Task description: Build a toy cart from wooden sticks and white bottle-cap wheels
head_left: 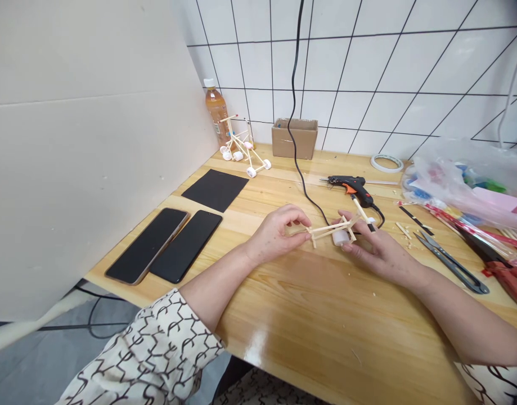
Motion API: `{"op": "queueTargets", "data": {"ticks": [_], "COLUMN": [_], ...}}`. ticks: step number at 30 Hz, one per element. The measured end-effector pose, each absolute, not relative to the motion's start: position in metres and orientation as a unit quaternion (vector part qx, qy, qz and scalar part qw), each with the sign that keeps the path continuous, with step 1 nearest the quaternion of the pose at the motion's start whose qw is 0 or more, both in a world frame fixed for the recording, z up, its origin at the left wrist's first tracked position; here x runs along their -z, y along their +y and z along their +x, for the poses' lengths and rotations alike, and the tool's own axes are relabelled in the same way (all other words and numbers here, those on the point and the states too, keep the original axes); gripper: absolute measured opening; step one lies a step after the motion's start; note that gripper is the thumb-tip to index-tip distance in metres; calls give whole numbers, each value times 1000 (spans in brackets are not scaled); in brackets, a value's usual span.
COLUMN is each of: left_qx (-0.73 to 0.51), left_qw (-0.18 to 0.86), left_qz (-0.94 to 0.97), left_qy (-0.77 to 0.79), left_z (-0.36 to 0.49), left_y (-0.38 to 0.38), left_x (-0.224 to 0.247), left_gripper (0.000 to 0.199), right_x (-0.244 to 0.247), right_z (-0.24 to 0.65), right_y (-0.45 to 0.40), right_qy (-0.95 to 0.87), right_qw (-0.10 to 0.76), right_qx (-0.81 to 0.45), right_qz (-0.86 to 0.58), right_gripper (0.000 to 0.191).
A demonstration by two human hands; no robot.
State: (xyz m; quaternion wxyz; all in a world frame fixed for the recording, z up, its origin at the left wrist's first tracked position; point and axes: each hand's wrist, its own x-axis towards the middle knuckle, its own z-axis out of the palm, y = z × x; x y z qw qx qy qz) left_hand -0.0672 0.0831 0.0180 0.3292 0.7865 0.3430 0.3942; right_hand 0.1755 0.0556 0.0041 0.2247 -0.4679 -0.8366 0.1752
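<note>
Between my two hands is a small wooden stick frame (329,229) with a white cylinder (341,238) at its right end. My left hand (279,232) pinches the left tip of the frame between thumb and fingers. Around the right end, by the cylinder, my right hand (378,250) is closed, partly hidden behind the sticks. A stick with a black band rises at a slant from this end. Just behind my right hand lies a black glue gun (350,185) with an orange trigger, its nozzle pointing left.
At the back left stand a stick model with white wheels (240,147), a drink bottle (216,109) and a cardboard box (295,138). Two phones (146,246) and a black sheet (215,189) lie left. Snips (452,261), pliers (500,270), tape (387,163) and plastic bags (473,174) are right.
</note>
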Motion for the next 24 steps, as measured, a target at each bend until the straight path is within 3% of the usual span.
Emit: {"op": "queueTargets", "data": {"ticks": [24], "left_qx": [-389], "left_qw": [319], "left_qz": [791], "left_qy": [349], "left_z": [-64], "left_y": [84], "left_x": [-19], "left_gripper": [8], "right_x": [-4], "right_z": [176], "right_y": [56], "right_qy": [-834], "right_qw": [227], "right_qx": [-171], "right_qz": [-472], "right_gripper": [56]}}
